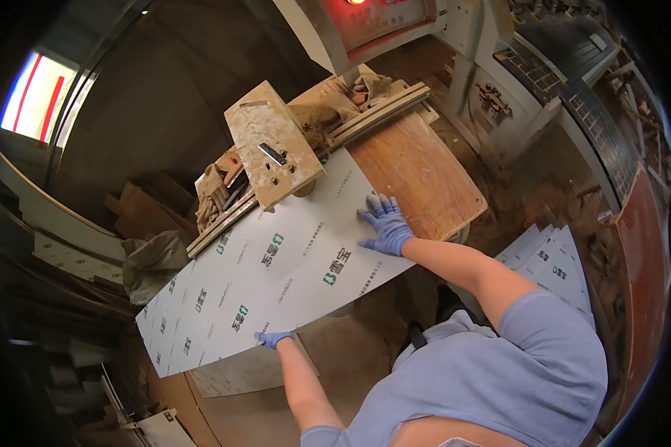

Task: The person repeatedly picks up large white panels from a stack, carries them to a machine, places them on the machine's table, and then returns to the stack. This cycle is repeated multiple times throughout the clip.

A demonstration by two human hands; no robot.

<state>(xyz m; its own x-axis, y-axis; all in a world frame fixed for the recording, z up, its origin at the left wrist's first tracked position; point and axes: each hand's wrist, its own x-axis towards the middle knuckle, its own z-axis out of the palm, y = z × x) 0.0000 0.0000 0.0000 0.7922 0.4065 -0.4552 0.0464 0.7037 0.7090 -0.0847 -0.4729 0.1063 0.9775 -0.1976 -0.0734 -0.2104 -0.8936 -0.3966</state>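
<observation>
Clock positions are read from the sheet's centre. The sheet (265, 279), white with green and black print, lies lengthwise between 8 and 2 o'clock. Its right end overlaps the wooden table (432, 167) at 2 o'clock; its left end extends past the table.

Right hand (387, 225): blue-gloved, at 2 o'clock. The fingers are spread wide and rest on the sheet near its right end.

Left hand (273, 339): blue-gloved, at 6 o'clock. It touches the near edge. Whether the fingers close around that edge cannot be determined.

At 12 o'clock, a dusty board (265, 127) overlaps the sheet's far side in view; a small dark bar (273, 154) lies on it. The left rail (227, 227) runs along the far edge at 10 to 11 o'clock, with work gloves (213, 200) beside it. The right rail (384, 114) crosses the table's far side at 1 o'clock. A sheet stack (555, 261) is located at 3 o'clock, a sack (156, 261) at 9 o'clock.
</observation>
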